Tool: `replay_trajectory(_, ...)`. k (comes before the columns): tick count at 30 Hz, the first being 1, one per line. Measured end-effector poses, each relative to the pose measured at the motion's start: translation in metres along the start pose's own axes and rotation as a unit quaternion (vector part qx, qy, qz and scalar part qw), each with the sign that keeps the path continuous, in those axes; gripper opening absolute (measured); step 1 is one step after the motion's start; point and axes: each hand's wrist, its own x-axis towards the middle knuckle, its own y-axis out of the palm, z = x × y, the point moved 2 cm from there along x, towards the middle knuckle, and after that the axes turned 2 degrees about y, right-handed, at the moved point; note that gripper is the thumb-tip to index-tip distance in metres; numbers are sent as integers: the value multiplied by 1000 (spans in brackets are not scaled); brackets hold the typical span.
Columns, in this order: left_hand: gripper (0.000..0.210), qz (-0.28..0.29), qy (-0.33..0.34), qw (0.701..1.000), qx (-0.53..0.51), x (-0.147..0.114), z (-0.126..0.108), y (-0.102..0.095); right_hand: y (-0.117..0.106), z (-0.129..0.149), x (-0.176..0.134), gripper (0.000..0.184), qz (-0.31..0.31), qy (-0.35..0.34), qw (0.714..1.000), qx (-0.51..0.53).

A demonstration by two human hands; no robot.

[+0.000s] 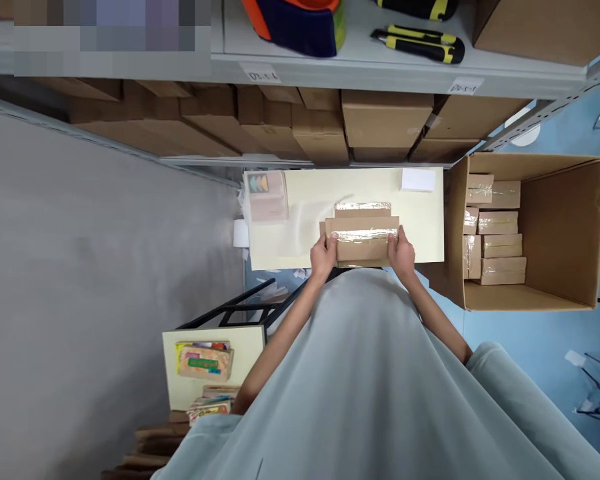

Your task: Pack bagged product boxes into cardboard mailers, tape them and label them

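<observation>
A flat brown cardboard box [363, 249] with clear shiny tape along its length is held between my two hands, above the front part of a pale table [423, 230]. My left hand [323, 257] grips its left end, thumb on top. My right hand [403, 255] closes round the right end in the same way. Just beyond it shows another taped cardboard piece [363, 209]; whether it is a separate box I cannot tell. Cardboard edges also show at the held box's left and near sides. The undersides of both hands are hidden.
To the right stands a large open carton [563, 233] with several taped packages [500, 245] inside. A pinkish booklet [267, 207] and a white block [418, 179] lie on the table. Overhead, a shelf [360, 73] holds cutters [423, 48]. Colourful packets [205, 362] lie at lower left.
</observation>
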Motion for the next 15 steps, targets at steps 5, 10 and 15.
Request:
replay_trajectory(5,49,57,33,998,-17,-17,-35,-13,-51,24,-23,79,-52,-35,998,31)
replay_trajectory(10,53,67,112,990,-60,-31,-89,-30,-114,56,-44,70,-145,-93,982,80)
replay_trajectory(15,56,32,157,986,-56,-26,-113,-52,-127,77,-40,66,-147,-153,967,142)
